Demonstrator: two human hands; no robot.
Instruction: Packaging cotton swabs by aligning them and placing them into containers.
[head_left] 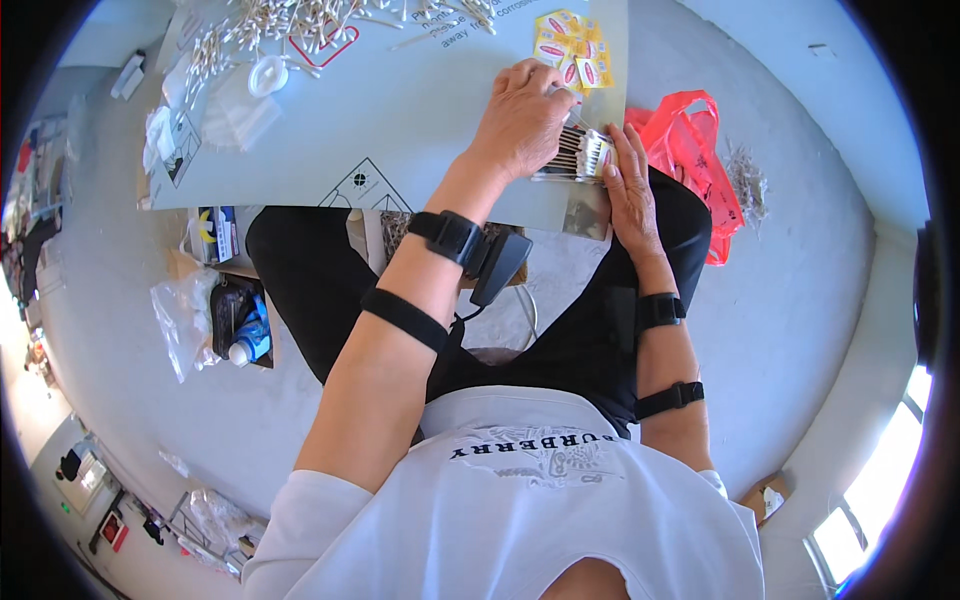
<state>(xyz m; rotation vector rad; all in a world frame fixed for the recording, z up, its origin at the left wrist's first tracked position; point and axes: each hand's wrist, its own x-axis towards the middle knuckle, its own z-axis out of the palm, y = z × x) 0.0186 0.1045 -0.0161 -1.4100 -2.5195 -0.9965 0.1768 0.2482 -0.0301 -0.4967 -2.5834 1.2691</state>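
Note:
Near the right edge of the table, a row of cotton swabs [567, 160] lies side by side, white tips toward the right. My left hand [520, 118] is over the row's far left side, fingers curled down and pressed together. A thin pale bit shows by its fingertips, too small to name. Flat at the tips' right end rests my right hand [632, 192], its fingers stretched out and touching the row's edge. Small yellow-and-white printed packets or labels [575, 48] lie just beyond my left hand.
A large heap of loose cotton swabs [290, 25] covers the table's far left, beside a white round lid-like piece [267, 76] and clear plastic bags [238, 120]. A red plastic bag [692, 150] hangs right of the table, near scattered swabs [746, 185] on the floor.

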